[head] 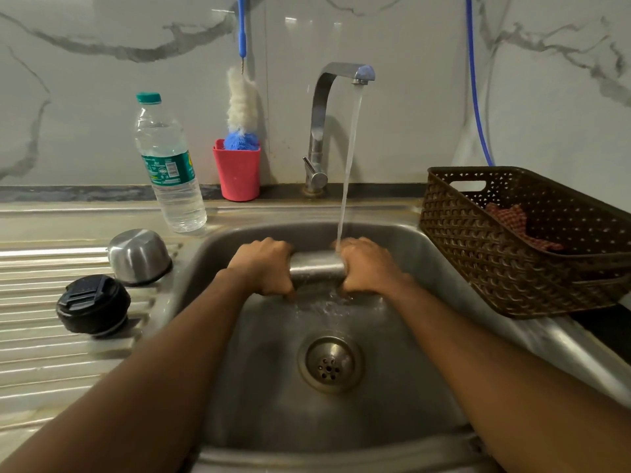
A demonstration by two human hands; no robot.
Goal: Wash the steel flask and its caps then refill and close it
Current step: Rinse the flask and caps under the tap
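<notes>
The rinse is in hand: the cylindrical steel flask (316, 268) lies crosswise in the stainless sink (269, 387), under the stream from the chrome tap (341, 71) at twelve o'clock. The left hand (264, 266) and right hand (367, 268) each keep a full grip round one end, knuckles up. At nine o'clock the domed steel cap (138, 256) and round black stopper cap (93, 303) sit on the ribbed tabletop (41, 353). Next, I judge, the flask needs turning, then the caps need washing.
</notes>
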